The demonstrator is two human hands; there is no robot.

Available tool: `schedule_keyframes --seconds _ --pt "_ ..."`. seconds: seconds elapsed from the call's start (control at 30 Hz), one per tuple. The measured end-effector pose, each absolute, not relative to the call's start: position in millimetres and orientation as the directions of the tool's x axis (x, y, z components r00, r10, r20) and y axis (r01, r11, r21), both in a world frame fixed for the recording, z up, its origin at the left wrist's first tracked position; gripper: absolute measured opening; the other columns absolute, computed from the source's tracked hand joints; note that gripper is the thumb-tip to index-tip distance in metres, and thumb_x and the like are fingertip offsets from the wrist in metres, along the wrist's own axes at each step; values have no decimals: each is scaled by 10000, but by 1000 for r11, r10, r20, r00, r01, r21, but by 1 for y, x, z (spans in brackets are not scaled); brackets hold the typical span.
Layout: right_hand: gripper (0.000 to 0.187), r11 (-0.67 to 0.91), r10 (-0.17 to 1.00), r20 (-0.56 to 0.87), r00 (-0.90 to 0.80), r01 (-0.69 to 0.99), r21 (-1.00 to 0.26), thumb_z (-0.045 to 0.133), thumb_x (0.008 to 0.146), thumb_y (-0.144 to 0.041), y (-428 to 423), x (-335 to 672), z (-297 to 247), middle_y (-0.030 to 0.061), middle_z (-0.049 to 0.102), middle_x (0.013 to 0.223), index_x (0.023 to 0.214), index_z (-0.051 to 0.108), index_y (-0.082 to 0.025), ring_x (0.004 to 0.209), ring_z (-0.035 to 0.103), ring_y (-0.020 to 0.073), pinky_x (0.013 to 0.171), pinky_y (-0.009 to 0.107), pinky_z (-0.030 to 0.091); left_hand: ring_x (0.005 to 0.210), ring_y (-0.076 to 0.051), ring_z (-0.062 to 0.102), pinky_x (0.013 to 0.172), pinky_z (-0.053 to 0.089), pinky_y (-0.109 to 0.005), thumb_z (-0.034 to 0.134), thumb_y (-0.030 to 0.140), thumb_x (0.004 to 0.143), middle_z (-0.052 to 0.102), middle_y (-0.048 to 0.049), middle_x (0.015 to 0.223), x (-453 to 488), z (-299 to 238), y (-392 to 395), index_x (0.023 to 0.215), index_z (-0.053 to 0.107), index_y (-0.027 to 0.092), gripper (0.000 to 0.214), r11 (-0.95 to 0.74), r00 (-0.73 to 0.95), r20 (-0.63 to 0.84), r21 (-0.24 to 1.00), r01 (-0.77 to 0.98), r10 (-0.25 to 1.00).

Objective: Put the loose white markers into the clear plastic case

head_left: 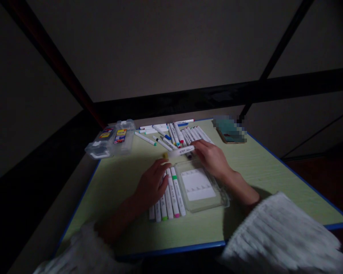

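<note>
My right hand [213, 158] pinches one end of a white marker [184, 151]. Its other end, blurred and yellowish, points left, above the table. My left hand [153, 182] rests over a row of several white markers [173, 198] lying side by side, its fingers loosely bent and its thumb apart. Green and pink ends show at the near side of that row; the hand hides part of it. Right beside the row lies a clear plastic case [221, 200] with a white insert [198, 184], below my right hand.
Loose white markers [162, 131] with coloured ends lie in a heap at the back of the pale green table [263, 182]. A clear lidded box [127, 139] with labels stands at the back left. Toward the back right lies a phone-like flat object [230, 131], partly pixelated.
</note>
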State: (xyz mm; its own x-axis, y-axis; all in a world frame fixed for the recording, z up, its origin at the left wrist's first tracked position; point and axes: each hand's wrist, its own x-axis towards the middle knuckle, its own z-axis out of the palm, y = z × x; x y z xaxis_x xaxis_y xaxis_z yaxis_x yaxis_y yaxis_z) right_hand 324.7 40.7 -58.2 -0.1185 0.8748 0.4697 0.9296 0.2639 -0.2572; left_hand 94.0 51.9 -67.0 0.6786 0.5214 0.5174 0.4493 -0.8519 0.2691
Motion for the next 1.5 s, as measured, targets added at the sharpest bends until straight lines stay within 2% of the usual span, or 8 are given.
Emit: schedule_keyframes --seconds 0.1,0.2,0.37,0.5,0.8,1.5 --pt "251 76 878 473 79 951 -300 420 869 -283 48 344 -61 108 597 874 822 614 -131 714 564 180 617 258 384 1023 -190 521 852 478 -333 405 106 810 519 -116 1134 94 -70 51 1034 504 138 246 -894 775 449 158 420 444" --pt "293 -117 880 420 222 958 -260 411 864 -282 53 364 -65 113 595 769 744 621 -118 689 557 188 589 255 352 991 -199 531 842 477 -338 424 105 799 541 -102 1110 94 -72 49 958 544 141 202 -923 856 355 53 382 375" --pt "315 -353 855 310 415 905 -237 393 850 -268 53 381 -70 165 646 828 793 650 -96 719 595 221 587 266 349 942 -193 532 815 475 -326 419 117 810 559 -91 1059 94 -68 48 891 561 142 164 -933 888 313 -12 359 338" --pt "355 -480 833 191 520 850 -218 388 849 -312 54 380 -73 191 659 838 846 666 -91 775 618 254 622 280 389 899 -186 529 775 473 -313 416 112 814 569 -88 1011 95 -67 48 866 561 141 157 -936 892 315 -32 351 323" --pt "384 -509 839 118 531 843 -173 348 852 -377 55 373 -75 163 655 919 1007 630 -167 856 619 308 647 361 455 857 -177 507 755 458 -301 413 109 819 579 -75 951 96 -66 48 849 561 135 153 -941 896 322 -41 335 305" --pt "435 -510 851 51 523 845 -160 337 861 -440 55 370 -70 164 642 972 1123 563 -176 919 603 300 700 376 455 853 -173 491 770 443 -300 412 123 833 582 -67 932 97 -62 47 849 563 135 153 -944 910 283 -39 326 303"
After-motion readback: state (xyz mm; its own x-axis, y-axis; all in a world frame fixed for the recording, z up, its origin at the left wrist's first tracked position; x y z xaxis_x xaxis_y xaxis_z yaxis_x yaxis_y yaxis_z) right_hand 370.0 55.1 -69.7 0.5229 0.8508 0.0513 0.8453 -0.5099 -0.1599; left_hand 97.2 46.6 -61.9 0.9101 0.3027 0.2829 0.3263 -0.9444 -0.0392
